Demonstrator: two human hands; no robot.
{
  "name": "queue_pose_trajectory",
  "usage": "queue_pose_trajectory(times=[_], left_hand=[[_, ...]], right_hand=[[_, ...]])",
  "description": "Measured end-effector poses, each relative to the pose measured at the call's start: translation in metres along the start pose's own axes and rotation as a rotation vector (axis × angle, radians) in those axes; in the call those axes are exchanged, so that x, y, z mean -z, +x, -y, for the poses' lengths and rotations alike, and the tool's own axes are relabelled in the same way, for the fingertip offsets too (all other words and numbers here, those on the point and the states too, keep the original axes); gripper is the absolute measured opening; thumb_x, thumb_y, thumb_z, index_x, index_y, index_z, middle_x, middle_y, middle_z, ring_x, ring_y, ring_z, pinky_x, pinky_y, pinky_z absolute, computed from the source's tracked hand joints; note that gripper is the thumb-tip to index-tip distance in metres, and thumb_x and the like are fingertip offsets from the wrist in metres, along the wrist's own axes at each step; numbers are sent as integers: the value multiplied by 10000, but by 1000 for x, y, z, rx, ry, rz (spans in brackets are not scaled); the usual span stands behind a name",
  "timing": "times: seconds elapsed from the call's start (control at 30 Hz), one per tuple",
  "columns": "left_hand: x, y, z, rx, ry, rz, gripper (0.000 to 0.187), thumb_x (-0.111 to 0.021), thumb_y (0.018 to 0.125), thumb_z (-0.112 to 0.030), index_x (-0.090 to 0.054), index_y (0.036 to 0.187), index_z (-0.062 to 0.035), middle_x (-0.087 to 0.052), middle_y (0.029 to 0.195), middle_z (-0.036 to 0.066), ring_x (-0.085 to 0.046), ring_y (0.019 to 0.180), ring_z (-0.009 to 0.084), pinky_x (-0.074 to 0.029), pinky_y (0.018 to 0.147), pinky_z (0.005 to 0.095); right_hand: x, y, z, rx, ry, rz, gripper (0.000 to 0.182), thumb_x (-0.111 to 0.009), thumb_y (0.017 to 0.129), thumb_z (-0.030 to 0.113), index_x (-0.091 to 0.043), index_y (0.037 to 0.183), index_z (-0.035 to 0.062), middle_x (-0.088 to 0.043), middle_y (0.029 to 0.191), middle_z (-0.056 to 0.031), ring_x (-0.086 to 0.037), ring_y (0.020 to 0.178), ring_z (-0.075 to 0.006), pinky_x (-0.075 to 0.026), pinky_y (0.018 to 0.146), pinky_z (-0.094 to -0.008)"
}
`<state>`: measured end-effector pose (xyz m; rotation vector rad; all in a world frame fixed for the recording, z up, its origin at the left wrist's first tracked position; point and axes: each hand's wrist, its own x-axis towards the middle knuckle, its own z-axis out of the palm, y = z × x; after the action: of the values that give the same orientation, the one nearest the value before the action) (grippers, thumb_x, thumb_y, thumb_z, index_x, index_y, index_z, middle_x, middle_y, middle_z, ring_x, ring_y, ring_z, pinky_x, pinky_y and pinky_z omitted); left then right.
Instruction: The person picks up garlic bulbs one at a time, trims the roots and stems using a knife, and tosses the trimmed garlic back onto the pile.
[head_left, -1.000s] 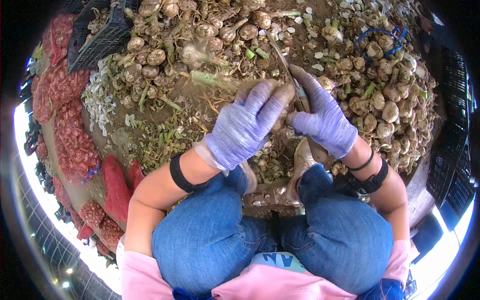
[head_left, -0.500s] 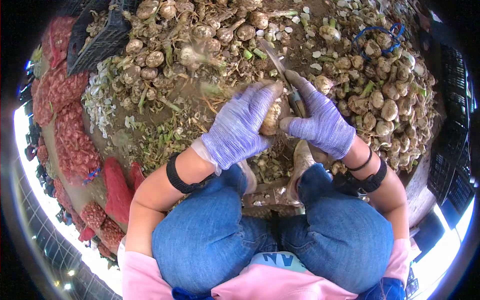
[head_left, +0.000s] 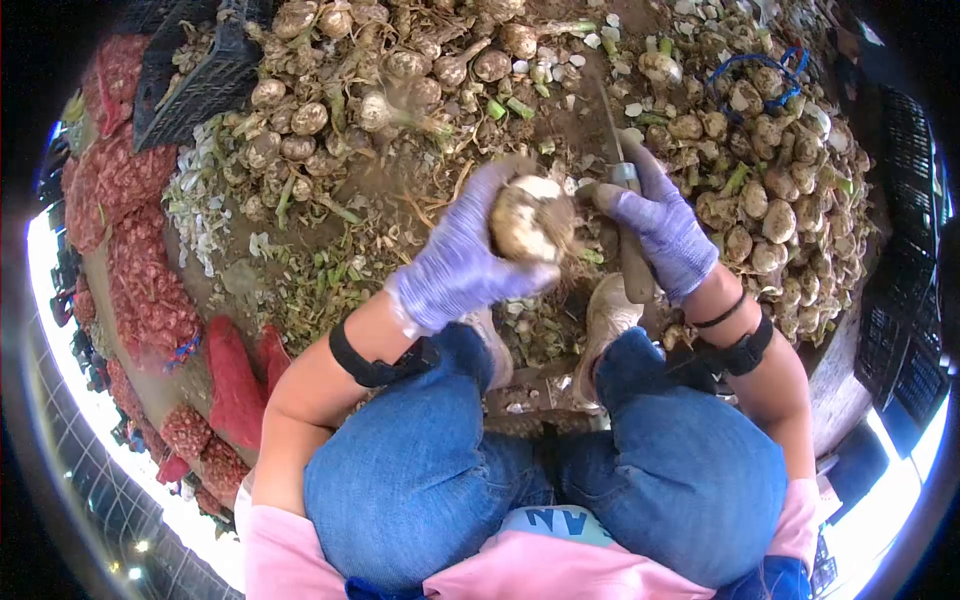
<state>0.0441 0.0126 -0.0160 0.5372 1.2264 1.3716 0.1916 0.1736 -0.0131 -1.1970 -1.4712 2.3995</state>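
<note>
The bulb (head_left: 520,228) is grasped in the left hand (head_left: 452,262), around mid-view over the soil; the fingers are curled round its upper left side and the thumb is laid along its underside. Clock directions are read from the bulb. It is rounded and plump, cream-skinned, smudged with brown dirt. A bright white patch is shown at its 12 o'clock edge, a rough brown area is turned toward 3 o'clock, and thin strands are seen at 5 o'clock. Finer detail is lost to blur.

The knife (head_left: 625,176) is clasped in the right hand (head_left: 672,238), at 3 o'clock; its handle is closed in by the fingers, its thin blade is pointed to about 12, and it is held apart from the bulb. Both gloves are purple, with fingertips darkened.

Farther out, green stem pieces (head_left: 520,107) are scattered at 12 and leafy scraps (head_left: 340,282) are spread at 8 to 9. Dirty bulbs with stalks are heaped at 10 and more bulbs (head_left: 781,218) are piled at 3, with a blue cord (head_left: 790,96) lying at 2. A shoe (head_left: 608,318) is planted at 5. At the edges, a black crate (head_left: 200,88) is tilted at 10, red sacks (head_left: 150,285) are massed at 9, and dark crates (head_left: 903,215) are ranged at 3.
</note>
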Motion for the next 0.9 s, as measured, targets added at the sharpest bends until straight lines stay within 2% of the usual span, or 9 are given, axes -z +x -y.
queue_pose_trajectory(times=[0.2, 0.27, 0.3, 0.37, 0.4, 0.47, 0.53, 0.7, 0.9], left_hand=[[21, -2, -23, 52, -161, -125, 995, -866, 669, -199, -264, 1454, -85, -509, 1312, 104, -541, 1184, 228, -475, 999, 364], [25, -1, -24, 50, -197, -114, 1018, -847, 660, -257, -255, 1466, -68, -523, 1318, 116, -542, 1194, 246, -457, 1015, 376], [23, -2, -24, -67, -151, -99, 755, -778, 770, -232, -382, 1391, -68, -592, 1175, 79, -586, 1103, 174, -525, 903, 322], [43, 8, -15, -416, 768, 3, 615, -781, 750, -216, -506, 1281, -72, -627, 1083, 64, -616, 1032, 149, -533, 834, 298], [46, 7, -11, -475, 867, 5, 625, -785, 743, -218, -503, 1281, -71, -624, 1084, 65, -614, 1033, 152, -531, 837, 300], [39, 5, -11, -278, 486, -39, 646, -793, 729, -221, -496, 1281, -68, -618, 1084, 68, -610, 1033, 158, -527, 842, 302], [32, 2, -13, -156, 253, -56, 666, -801, 715, -224, -490, 1282, -65, -612, 1085, 71, -606, 1033, 163, -523, 848, 305], [24, -7, -25, -118, 224, -27, 717, -821, 679, -233, -473, 1282, -58, -597, 1087, 78, -596, 1034, 177, -513, 861, 311], [19, -6, -26, -147, 338, -11, 779, -844, 636, -243, -453, 1282, -50, -579, 1089, 87, -584, 1035, 194, -502, 878, 319]], right_hand=[[19, -12, 15, 39, -211, 182, 719, -608, 876, 80, -250, 1499, 58, -540, 1009, 2, -501, 847, -99, -461, 777, -248], [12, -19, 22, 375, -541, 230, 643, -606, 893, 119, -321, 1465, 48, -603, 931, -65, -581, 772, -186, -485, 730, -289], [11, -21, 26, 529, -668, 303, 633, -611, 890, 127, -338, 1457, 52, -614, 913, -93, -601, 756, -224, -493, 717, -303], [7, -23, 30, 740, -887, 421, 623, -625, 867, 164, -384, 1438, 100, -608, 834, -124, -617, 696, -301, -500, 647, -368], [3, -24, 32, 799, -975, 464, 623, -634, 847, 194, -412, 1427, 145, -590, 772, -127, -615, 653, -340, -499, 590, -419], [-8, -32, 42, 722, -1097, 548, 539, -632, 869, 275, -496, 1347, 65, -592, 758, -137, -597, 629, -359, -472, 575, -430], [-17, -32, 41, 765, -1153, 526, 522, -631, 863, 298, -521, 1331, 95, -566, 711, -115, -579, 583, -330, -451, 535, -423], [-23, -30, 34, 830, -1223, 493, 651, -671, 809, 308, -440, 1417, 285, -515, 663, -80, -540, 459, -269, -435, 411, -402], [-24, -28, 24, 911, -1137, 501, 673, -677, 801, 329, -429, 1426, 292, -506, 641, -70, -541, 455, -249, -436, 409, -390]])
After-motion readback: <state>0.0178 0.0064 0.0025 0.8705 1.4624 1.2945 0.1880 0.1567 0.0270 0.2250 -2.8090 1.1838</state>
